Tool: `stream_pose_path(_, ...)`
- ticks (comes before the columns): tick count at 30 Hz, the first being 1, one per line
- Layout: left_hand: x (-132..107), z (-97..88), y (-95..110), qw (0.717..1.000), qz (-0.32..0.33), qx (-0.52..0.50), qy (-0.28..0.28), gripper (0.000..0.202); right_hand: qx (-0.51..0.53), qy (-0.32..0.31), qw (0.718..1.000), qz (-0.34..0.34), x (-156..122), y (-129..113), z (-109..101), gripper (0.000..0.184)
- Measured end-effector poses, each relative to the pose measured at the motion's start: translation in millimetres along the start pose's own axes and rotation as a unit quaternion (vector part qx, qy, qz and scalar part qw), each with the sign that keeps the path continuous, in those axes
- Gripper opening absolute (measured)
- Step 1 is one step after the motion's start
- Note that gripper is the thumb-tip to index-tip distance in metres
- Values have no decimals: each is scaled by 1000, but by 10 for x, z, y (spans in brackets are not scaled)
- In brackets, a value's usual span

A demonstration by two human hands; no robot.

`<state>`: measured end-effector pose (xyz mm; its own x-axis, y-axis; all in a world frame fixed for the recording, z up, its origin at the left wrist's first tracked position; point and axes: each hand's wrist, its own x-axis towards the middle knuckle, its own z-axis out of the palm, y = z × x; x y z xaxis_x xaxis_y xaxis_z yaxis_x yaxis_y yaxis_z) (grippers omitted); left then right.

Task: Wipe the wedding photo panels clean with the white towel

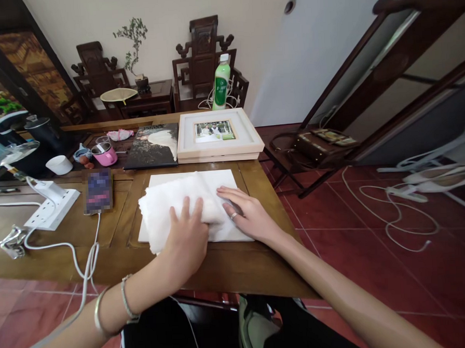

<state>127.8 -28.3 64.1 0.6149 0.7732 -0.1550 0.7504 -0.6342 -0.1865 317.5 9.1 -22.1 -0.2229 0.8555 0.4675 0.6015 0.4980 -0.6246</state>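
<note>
A white paper towel [165,198] with a ragged left edge lies over a flat white board [227,179] near the table's front edge. My left hand [187,241] presses on the towel with its fingers spread. To its right, my right hand [252,212] rests at the towel's right side, fingers stretched out over the board. A small grey patch shows under the right thumb; I cannot tell if it is a thing or shadow. Behind the board sit a pale wooden photo frame [249,134] and a dark picture panel [137,148].
On the wooden table [122,229] at left are a power strip [58,206], a phone [98,191] on a white cable, a pink mug [106,155] and a white cup [59,165]. A green bottle [221,83] stands behind the frame. A chair [305,149] is at right.
</note>
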Motion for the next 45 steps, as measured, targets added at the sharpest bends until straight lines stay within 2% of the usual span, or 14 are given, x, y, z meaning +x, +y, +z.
stream_pose_path(5, -164, -84, 69, 999, 28, -14, -44, 27, 0, 4, 1000, 9, -3, -12, 4, 32)
stream_pose_path(9, -204, -83, 23, 998, 38, -35, -23, 24, 0, 3, 1000, 8, -3, -18, 3, 32)
stream_pose_path(12, -146, -63, -51, 998, 34, -48, 6, 25, 3, 4, 1000, 7, -4, -13, 4, 32)
stream_pose_path(17, 60, -76, -197, 998, 8, -68, 2, 28, 5, 3, 1000, 5, -7, -4, 5, 32)
stream_pose_path(23, 192, -70, -279, 997, -5, -58, 42, 29, 5, 3, 1000, 3, -8, 4, 4, 32)
stream_pose_path(26, 154, -75, -231, 999, -4, -44, 30, 29, 9, 5, 1000, 1, -7, 8, 3, 32)
stream_pose_path(30, -12, -88, -132, 1000, 20, -17, -1, 26, 6, 6, 1000, 0, -8, 7, 4, 31)
stream_pose_path(36, -221, -99, -159, 996, 41, -71, -16, 31, -4, 3, 1000, 3, -7, -10, 5, 32)
stream_pose_path(42, -101, -162, -199, 995, 26, -90, -38, 29, -5, 1, 1000, 0, -9, -11, 7, 32)
stream_pose_path(45, 0, -153, -229, 996, 16, -87, -21, 29, -4, 4, 1000, 2, -10, -9, 11, 32)
